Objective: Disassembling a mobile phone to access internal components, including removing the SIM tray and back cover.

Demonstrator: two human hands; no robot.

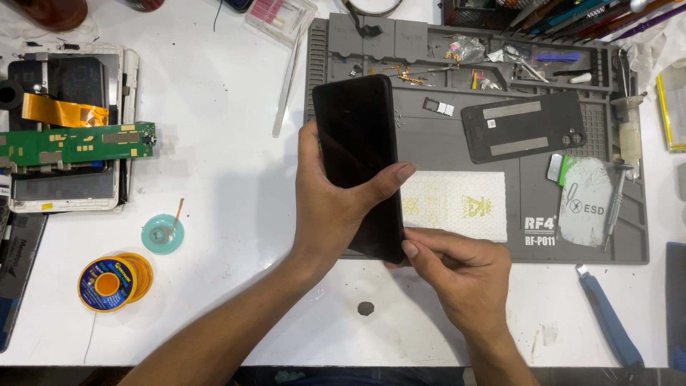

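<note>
Head view, looking down on a white workbench. Black smartphone held tilted above the left edge of a grey repair mat, dark screen up. Left hand wrapped around the phone's lower half, thumb across the glass. Right hand pinching the phone's bottom corner between thumb and fingers. On the mat, well apart: a black back cover, a white patterned pad. Far left: a green circuit board, a solder wick spool.
</note>
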